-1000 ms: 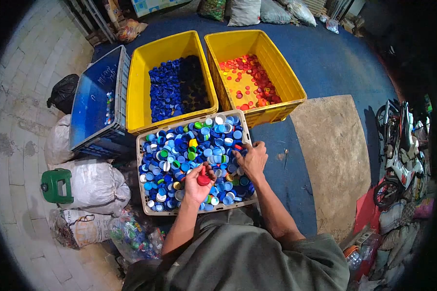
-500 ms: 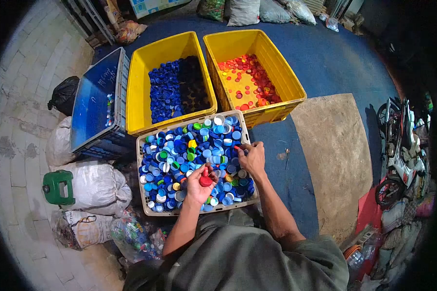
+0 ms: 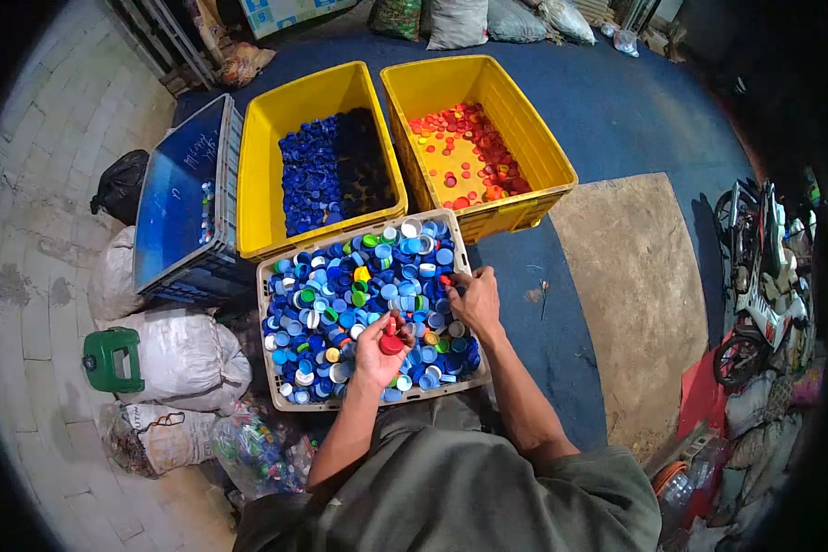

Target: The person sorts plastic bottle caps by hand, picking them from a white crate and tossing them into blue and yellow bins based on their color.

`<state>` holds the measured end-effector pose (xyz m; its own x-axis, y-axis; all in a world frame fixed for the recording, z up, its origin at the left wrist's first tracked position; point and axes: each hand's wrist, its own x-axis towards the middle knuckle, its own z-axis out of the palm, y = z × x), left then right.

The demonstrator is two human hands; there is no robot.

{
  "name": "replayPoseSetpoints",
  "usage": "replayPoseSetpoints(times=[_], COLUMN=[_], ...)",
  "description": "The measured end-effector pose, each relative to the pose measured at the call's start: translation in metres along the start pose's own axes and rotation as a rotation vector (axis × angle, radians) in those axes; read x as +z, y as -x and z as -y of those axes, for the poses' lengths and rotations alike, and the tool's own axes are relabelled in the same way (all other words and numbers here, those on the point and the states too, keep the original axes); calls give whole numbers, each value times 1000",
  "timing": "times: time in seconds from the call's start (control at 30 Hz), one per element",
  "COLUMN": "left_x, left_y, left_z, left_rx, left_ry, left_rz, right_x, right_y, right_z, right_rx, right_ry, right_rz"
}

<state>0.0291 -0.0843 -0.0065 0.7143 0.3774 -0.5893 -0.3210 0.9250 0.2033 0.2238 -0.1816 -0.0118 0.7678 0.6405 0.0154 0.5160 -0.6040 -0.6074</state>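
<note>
A beige crate (image 3: 267,359) full of mixed plastic bottle caps (image 3: 317,327), mostly blue with some white and green, is in front of me. My left hand (image 3: 373,361) is over its near middle, palm up, fingers curled around red bottle caps (image 3: 391,344). At the crate's right side, my right hand (image 3: 476,302) pinches a small red cap (image 3: 445,281) between thumb and fingers, just above the other caps. A few yellow caps (image 3: 362,274) lie among the blue ones.
Beyond the crate stand a yellow tub (image 3: 248,175) of blue and black caps and another yellow tub (image 3: 534,138) of red and orange caps. A blue bin (image 3: 170,207) is at left, near white sacks (image 3: 179,354). A motorcycle (image 3: 754,294) stands at far right.
My right hand has risen slightly, and the red cap at its fingertips shows more clearly. My left hand stays nearly still with its red caps. The view has shifted slightly.
</note>
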Motion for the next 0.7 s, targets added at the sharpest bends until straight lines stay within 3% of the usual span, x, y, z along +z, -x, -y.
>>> replayPoseSetpoints(times=[0.4,0.57,0.7], left_x=[7,6,24], left_y=[1,-5,-7], left_z=[4,7,13], left_rx=[2,6,58], left_ry=[-20,-65,-136], left_rz=[-1,96,46], right_x=[4,3,-16], right_y=[-3,1,3], right_z=[-7,-9,2], right_rx=[-16,-38,2], right_ry=[-88,-182,-345], right_rz=[-33,-166,-252])
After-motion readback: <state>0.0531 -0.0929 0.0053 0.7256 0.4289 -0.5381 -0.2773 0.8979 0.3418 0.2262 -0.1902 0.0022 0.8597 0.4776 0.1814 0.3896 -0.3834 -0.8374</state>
